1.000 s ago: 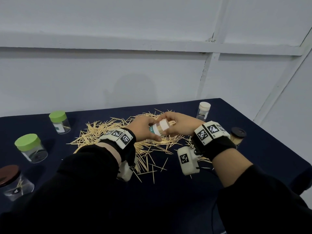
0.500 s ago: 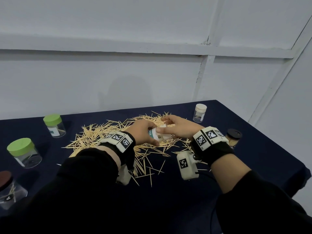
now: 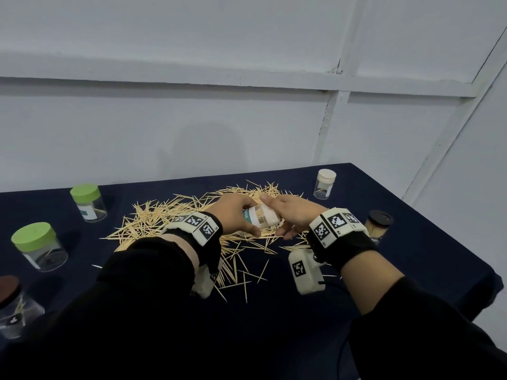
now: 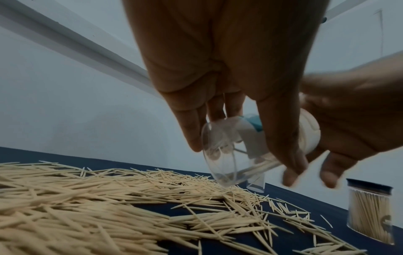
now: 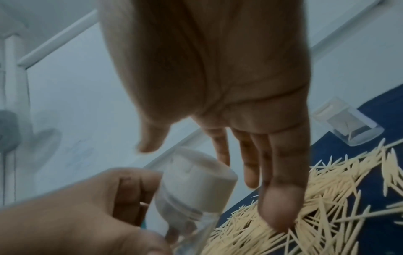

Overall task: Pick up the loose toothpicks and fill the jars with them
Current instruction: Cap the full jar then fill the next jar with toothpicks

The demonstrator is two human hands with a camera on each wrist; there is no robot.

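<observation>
A small clear jar [image 3: 262,218] with a white lid and a teal label is tilted on its side just above the toothpick pile [image 3: 175,218]. My left hand [image 3: 236,215] grips its body, thumb and fingers curled round the clear wall [image 4: 220,155]. My right hand [image 3: 293,215] is at the lid end. In the right wrist view its fingers [image 5: 281,172] are straight and spread beside the white lid [image 5: 196,181], not closed on it. A few toothpicks lie inside the jar. The lid is still on.
On the dark blue tablecloth [image 3: 274,325] stand two green-lidded jars [image 3: 87,201] [image 3: 38,245] and a brown-lidded jar [image 3: 11,305] at the left. A white-lidded jar [image 3: 325,183] and a black-lidded jar packed with toothpicks [image 3: 378,224] stand at the right, near the table edge.
Both hands and the jar have sunk a little toward the pile. The right hand gripped the lid before; now its fingers are spread beside it.
</observation>
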